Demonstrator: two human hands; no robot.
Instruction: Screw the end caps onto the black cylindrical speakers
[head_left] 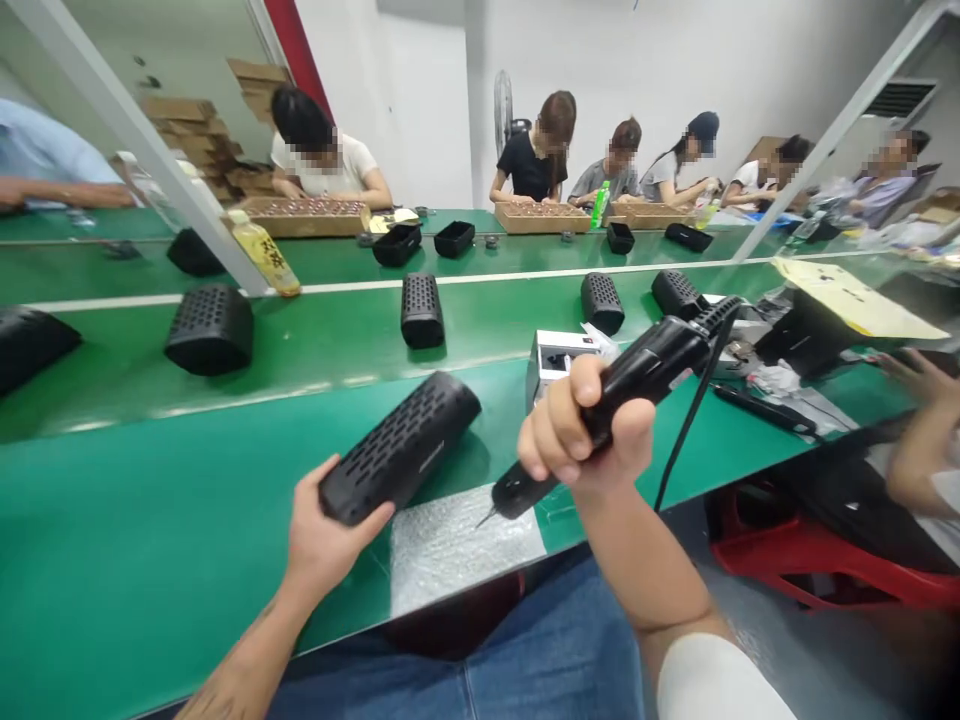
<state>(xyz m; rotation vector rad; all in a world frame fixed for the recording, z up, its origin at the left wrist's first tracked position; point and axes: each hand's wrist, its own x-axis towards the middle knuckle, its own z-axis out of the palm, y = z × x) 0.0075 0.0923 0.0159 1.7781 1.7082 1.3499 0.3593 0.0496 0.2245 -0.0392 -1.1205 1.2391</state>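
My left hand [326, 535] grips the near end of a black perforated speaker [401, 445], which is tilted up off the green table [150, 540]. My right hand [581, 425] is closed round a black electric screwdriver [637, 375]; its bit points down-left at a sheet of bubble wrap [457, 545] on the table's front edge. The tool's black cable [686, 420] hangs from its rear end. The bit is a little to the right of the speaker and does not touch it.
More black speakers [210, 328] [421, 310] [602, 302] lie on the green conveyor belt behind. A small white box [555, 358] sits beyond my right hand. A yellow bottle [264, 255] stands by a metal post. Several people work at the far side; another person's hand [919, 375] is at right, above a red stool [810, 555].
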